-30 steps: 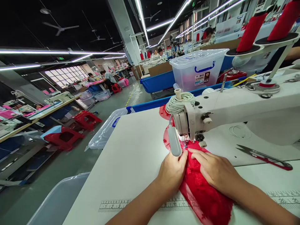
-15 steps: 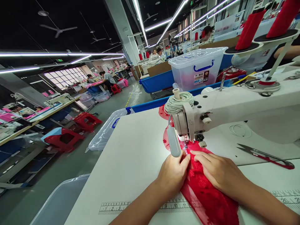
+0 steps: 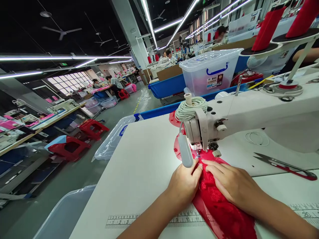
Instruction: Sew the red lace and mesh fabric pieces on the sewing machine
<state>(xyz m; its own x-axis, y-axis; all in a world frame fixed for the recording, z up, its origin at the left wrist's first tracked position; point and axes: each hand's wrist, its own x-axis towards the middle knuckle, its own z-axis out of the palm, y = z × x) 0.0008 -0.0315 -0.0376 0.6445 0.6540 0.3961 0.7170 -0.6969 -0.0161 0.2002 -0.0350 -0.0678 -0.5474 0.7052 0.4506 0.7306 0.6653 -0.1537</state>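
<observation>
A piece of red lace fabric (image 3: 219,209) lies on the white sewing table (image 3: 144,166) and runs under the needle of a white sewing machine (image 3: 249,116). My left hand (image 3: 184,186) rests on the fabric's left edge, fingers curled and pinching it just before the presser foot. My right hand (image 3: 234,186) lies flat on the fabric to the right, fingers stretched toward the needle. A small lamp (image 3: 185,154) hangs from the machine head right above my left fingers.
Red-handled thread snips (image 3: 286,165) lie on the table at right. Red thread cones (image 3: 267,28) stand on the machine. A clear lidded storage box (image 3: 210,73) sits behind it; clear bins (image 3: 112,139) stand left. Red stools (image 3: 92,127) and other workers sit across the aisle.
Both hands have stayed on the red fabric near the needle, shifting only slightly. The view has drifted a little.
</observation>
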